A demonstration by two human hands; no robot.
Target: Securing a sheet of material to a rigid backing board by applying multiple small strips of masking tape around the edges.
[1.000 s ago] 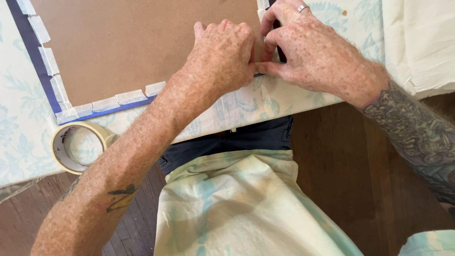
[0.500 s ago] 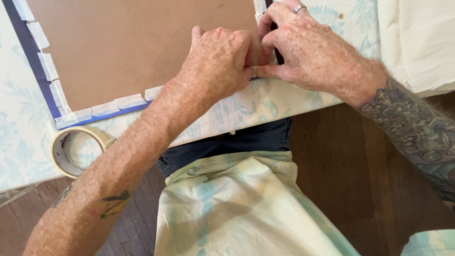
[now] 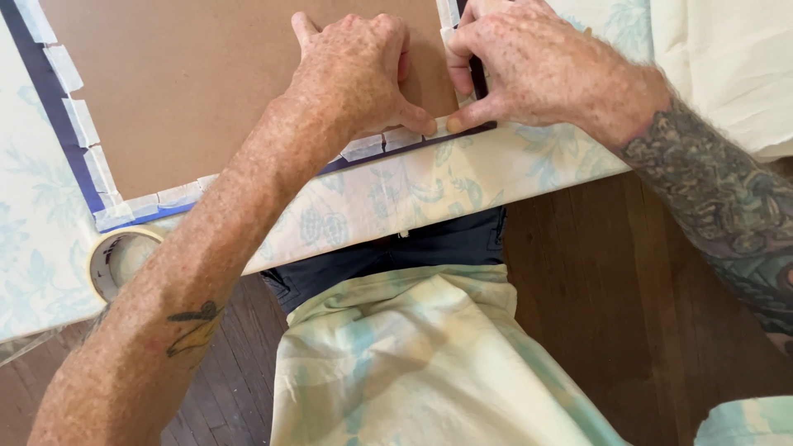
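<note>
A brown board (image 3: 198,83) lies on a table covered with pale floral cloth (image 3: 429,190). Short strips of masking tape (image 3: 178,196) run along its left and near edges, over a dark blue border. My left hand (image 3: 355,70) rests flat on the board near its near right corner, thumb pressing a tape strip (image 3: 396,136). My right hand (image 3: 537,66) presses down at that same corner, thumb tip close to the left thumb. Neither hand grips a loose object.
A roll of masking tape (image 3: 120,256) lies near the table's front edge at the left. A cream cloth (image 3: 727,66) sits at the far right. Floral fabric (image 3: 429,372) drapes over my lap above a dark wooden floor.
Both hands stay at the board's near right corner, pressing tape. The thumbs have drawn together along the near edge.
</note>
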